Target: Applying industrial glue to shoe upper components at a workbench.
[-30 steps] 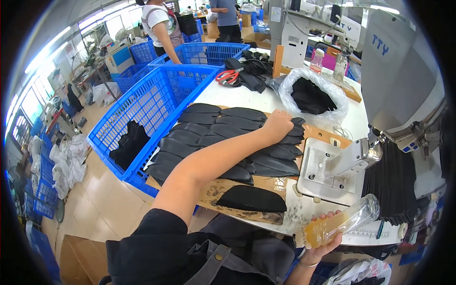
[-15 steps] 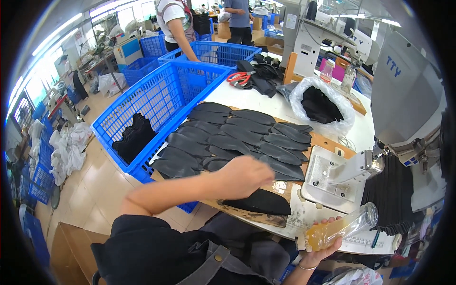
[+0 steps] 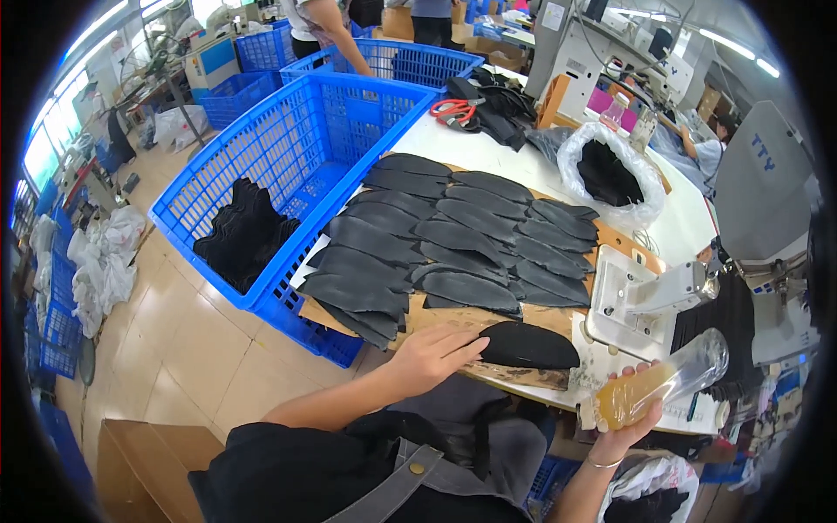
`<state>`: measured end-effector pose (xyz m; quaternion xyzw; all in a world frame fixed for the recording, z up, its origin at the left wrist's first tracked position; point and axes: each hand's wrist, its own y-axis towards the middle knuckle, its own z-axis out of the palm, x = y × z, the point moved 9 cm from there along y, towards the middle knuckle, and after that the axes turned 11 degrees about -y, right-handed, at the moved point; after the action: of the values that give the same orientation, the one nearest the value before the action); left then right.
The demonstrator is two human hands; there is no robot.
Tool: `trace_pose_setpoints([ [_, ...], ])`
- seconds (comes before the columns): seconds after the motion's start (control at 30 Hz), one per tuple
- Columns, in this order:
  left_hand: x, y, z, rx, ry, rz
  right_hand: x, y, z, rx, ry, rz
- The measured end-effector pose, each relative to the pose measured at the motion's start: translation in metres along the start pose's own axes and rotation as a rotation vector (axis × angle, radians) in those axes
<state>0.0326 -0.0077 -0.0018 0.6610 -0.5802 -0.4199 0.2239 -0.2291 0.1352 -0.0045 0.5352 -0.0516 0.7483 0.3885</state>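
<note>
My left hand point(image 3: 436, 356) lies with its fingers stretched out at the left end of a single black curved fabric piece point(image 3: 532, 347) near the table's front edge. Its fingertips touch or nearly touch that piece. A clear glass bottle point(image 3: 697, 359) with thick yellow liquid in its lower part is gripped in my right hand point(image 3: 635, 417), tilted, with the yellow end toward the fabric piece. Beyond my left hand, rows of overlapping dark leaf-shaped pieces point(image 3: 466, 222) cover a brown board point(image 3: 436, 321).
A blue crate point(image 3: 318, 228) holding black pieces point(image 3: 244, 231) stands left of the table. Right of the board are a sewing machine point(image 3: 667, 292) and a plastic bag of black pieces point(image 3: 641, 209). Red-handled scissors point(image 3: 455, 111) lie at the back. Another person's arm point(image 3: 347, 48) reaches toward a farther crate.
My left hand has come down from above the rows to the left end of the single black piece, its fingers now extended. My right hand still holds the bottle. The whole view has shifted.
</note>
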Motion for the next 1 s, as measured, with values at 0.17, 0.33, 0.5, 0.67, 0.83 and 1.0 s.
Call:
trace_pose_setpoints([
  [0.17, 0.003, -0.012, -0.002, -0.08, -0.057, -0.021, 0.013, 0.011, 0.062, -0.011, -0.225, -0.047],
  [0.33, 0.002, -0.014, -0.006, -0.144, -0.077, -0.01, 0.012, 0.018, 0.108, 0.002, -0.425, -0.107],
  [0.5, 0.004, -0.016, -0.007, -0.111, -0.097, -0.04, 0.003, 0.018, 0.133, 0.066, -0.399, -0.114],
  [0.67, 0.014, -0.006, -0.009, -0.088, -0.135, -0.239, 0.003, 0.013, 0.125, 0.041, -0.405, -0.102],
  [0.83, 0.015, -0.004, -0.013, -0.172, -0.17, -0.239, 0.003, 0.01, 0.111, 0.038, -0.378, -0.086],
  [1.0, 0.012, -0.003, -0.012, -0.193, -0.188, -0.254, 0.0, 0.006, 0.098, 0.0, -0.333, -0.07],
])
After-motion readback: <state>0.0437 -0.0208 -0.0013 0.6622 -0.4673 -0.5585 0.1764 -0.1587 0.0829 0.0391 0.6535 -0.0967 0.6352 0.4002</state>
